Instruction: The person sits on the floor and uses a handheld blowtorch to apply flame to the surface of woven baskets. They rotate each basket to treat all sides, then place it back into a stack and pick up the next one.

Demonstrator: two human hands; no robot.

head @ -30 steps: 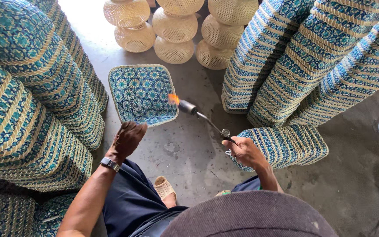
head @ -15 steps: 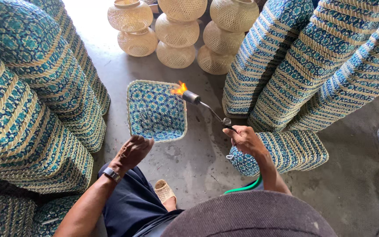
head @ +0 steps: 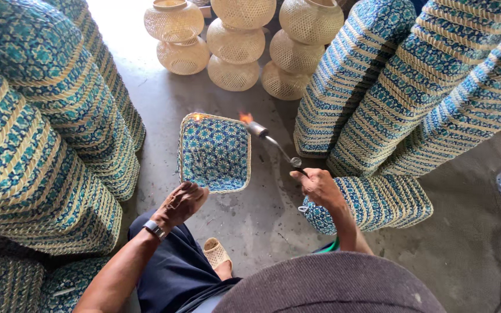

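A square woven basket (head: pixel 214 152), blue-green patterned with a pale rim, stands tilted on the concrete floor at frame centre, its opening showing; a lit metal torch (head: pixel 271 141) flames at its upper right corner.

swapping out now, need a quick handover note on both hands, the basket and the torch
Left hand: holds the near rim of the blue patterned basket, tilted open toward the camera.
Right hand: grips the gas torch, lit; flame at the basket's far right corner.
Around: stacks of matching baskets on both sides, natural woven lanterns behind.
Done: can't tell how much rim is singed. Left: unclear.
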